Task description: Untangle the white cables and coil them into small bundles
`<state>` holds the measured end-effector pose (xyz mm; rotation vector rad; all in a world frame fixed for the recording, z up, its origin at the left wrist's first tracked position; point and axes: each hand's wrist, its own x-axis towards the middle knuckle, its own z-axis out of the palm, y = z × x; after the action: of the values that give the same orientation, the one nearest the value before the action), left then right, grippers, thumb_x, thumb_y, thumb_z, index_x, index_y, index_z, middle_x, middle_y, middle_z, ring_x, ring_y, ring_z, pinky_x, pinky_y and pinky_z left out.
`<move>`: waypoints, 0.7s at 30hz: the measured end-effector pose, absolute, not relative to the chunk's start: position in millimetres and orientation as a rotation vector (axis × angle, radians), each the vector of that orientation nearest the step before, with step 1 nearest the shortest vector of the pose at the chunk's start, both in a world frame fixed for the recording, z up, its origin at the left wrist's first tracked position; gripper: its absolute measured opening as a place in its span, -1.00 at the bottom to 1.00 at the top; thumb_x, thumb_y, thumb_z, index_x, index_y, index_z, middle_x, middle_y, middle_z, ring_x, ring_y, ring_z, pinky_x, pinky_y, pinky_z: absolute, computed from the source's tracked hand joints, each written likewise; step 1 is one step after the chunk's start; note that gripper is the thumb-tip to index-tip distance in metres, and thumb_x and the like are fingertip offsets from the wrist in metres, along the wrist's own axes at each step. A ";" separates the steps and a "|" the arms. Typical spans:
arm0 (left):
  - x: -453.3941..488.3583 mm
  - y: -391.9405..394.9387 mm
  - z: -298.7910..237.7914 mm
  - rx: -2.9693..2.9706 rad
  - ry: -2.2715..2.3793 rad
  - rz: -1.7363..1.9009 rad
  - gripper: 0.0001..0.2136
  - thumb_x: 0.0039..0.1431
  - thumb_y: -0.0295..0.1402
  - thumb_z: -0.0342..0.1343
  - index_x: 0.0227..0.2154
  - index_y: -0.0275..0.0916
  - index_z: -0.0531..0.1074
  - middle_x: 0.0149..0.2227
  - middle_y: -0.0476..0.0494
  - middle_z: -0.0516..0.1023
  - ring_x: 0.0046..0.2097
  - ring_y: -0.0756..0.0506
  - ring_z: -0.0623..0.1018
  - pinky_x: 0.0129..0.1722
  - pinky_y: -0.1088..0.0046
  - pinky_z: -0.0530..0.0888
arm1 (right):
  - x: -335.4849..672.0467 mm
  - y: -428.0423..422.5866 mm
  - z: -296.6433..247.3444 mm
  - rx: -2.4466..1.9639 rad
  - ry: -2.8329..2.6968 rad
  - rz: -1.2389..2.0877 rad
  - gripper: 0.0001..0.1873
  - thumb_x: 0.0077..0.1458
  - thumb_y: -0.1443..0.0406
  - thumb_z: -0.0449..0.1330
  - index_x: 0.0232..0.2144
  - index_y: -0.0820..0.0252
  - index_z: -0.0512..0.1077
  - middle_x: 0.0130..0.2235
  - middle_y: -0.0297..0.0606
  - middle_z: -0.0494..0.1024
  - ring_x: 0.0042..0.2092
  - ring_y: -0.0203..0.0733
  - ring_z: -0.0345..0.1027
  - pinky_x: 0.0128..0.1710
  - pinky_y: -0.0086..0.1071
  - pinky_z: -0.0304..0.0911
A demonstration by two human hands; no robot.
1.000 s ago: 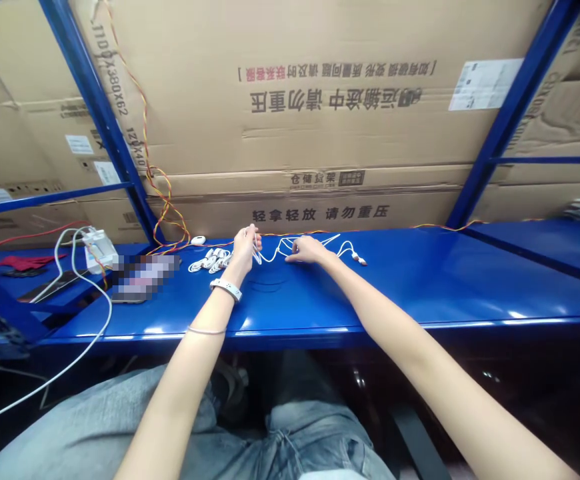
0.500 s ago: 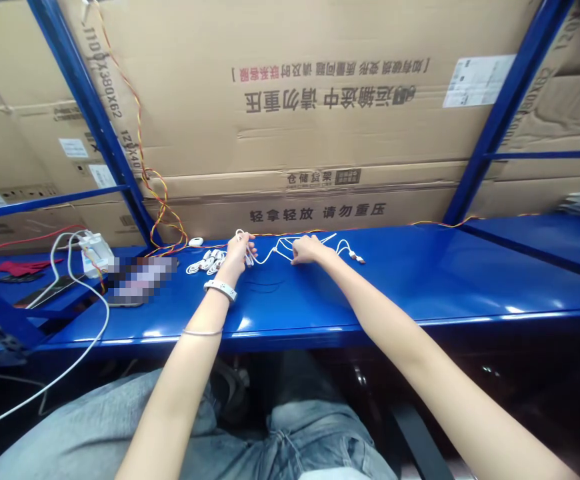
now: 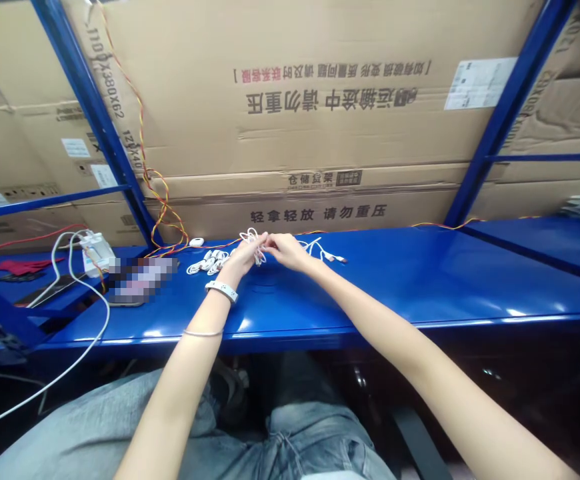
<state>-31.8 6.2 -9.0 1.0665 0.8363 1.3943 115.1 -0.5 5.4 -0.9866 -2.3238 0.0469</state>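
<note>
Loops of a white charging cable (image 3: 251, 235) stick up from my left hand (image 3: 246, 255), which is closed around them. My right hand (image 3: 286, 252) meets it, thumb and fingers pinched on the same cable close to the left fingertips. Loose cable ends with plugs (image 3: 339, 258) trail on the blue shelf just right of my right hand. Several coiled white cables (image 3: 211, 262) lie in a small pile to the left, beside my left wrist. Part of the held cable is hidden behind my fingers.
A phone-like device (image 3: 143, 283), blurred out, lies at the left on the blue shelf (image 3: 420, 273). Beyond it stand a white charger (image 3: 97, 253) and red gloves (image 3: 23, 267). Twisted red-yellow wires (image 3: 167, 217) run down the left post. Large cartons (image 3: 295, 147) form the back.
My right hand has moved left until it meets my left hand. The cable ends have been drawn left along the shelf, and more loops show at my left hand.
</note>
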 end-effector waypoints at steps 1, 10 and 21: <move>-31.1 5.6 -7.7 1.049 0.827 1.428 -0.81 0.14 -0.40 0.19 -0.54 -0.34 0.40 -0.56 -0.04 0.42 -0.54 0.08 0.40 -0.47 0.54 0.32 | 112.4 -0.7 3.5 -0.914 -2.323 0.070 -0.86 0.20 0.37 0.10 -0.31 0.29 0.47 -0.26 -0.18 0.58 -0.23 -0.22 0.41 -0.21 -0.42 0.18; -35.8 3.2 -0.8 0.873 0.806 1.521 -0.65 0.25 -0.23 0.07 -0.60 -0.26 0.21 -0.67 0.07 0.26 -0.58 0.06 0.39 -0.45 0.52 0.40 | 146.6 16.2 0.1 -1.345 -2.362 -0.355 -0.68 0.13 0.29 0.17 -0.05 0.26 0.40 0.03 0.02 0.43 0.07 0.09 0.20 0.02 -0.13 0.11; -36.2 4.0 -12.4 1.287 1.154 1.281 -0.76 0.00 -0.26 0.31 -0.46 -0.30 0.40 -0.63 0.04 0.34 -0.64 0.08 0.32 -0.64 0.57 0.19 | 147.2 30.3 -10.4 -1.534 -2.349 0.010 -0.81 0.09 0.19 0.22 -0.33 0.16 0.56 -0.25 -0.17 0.61 -0.06 0.01 0.36 -0.01 -0.16 0.05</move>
<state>-36.2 4.0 -12.4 1.2871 1.1545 1.2809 147.2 30.3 -10.4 -1.5338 -2.3495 0.0096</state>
